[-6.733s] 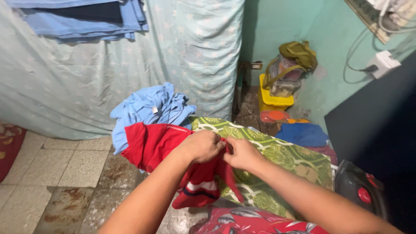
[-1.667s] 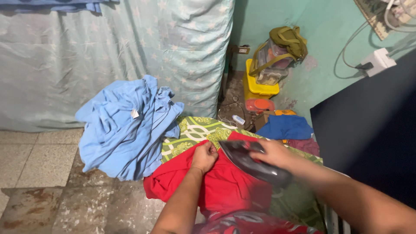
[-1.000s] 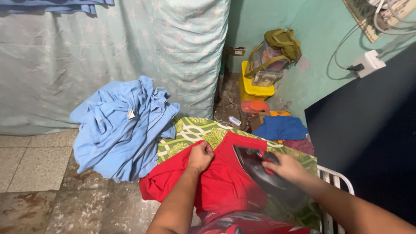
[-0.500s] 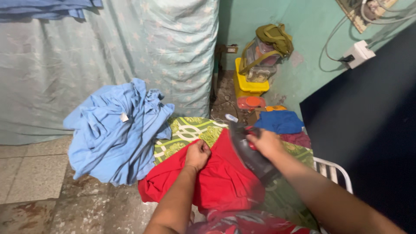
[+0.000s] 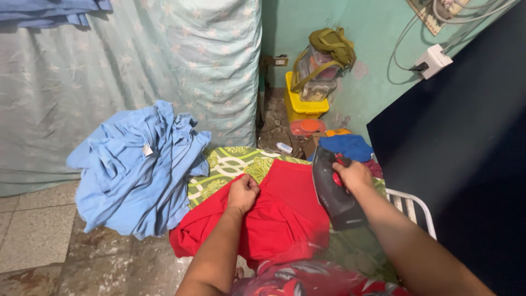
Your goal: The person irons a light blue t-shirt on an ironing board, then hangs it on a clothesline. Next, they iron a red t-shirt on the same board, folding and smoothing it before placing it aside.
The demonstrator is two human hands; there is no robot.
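Observation:
A red garment (image 5: 279,211) lies spread over a board covered in green patterned cloth (image 5: 230,164). My left hand (image 5: 244,192) is closed and presses down on the garment near its middle. My right hand (image 5: 353,175) grips the handle of a dark clothes iron (image 5: 334,194), which rests at the right edge of the red garment, its tip pointing away from me.
A heap of light blue clothes (image 5: 137,167) hangs off the board's left end. A pale star-print sheet (image 5: 137,71) covers the back. A yellow box (image 5: 304,104) with a bag on top, a blue cloth (image 5: 345,145), a white metal rack (image 5: 411,205) and a dark panel (image 5: 466,142) are at right.
My right hand has slid the iron over the red garment, from its middle toward the right edge. My left hand has stayed pressed on the cloth. The view has drifted right.

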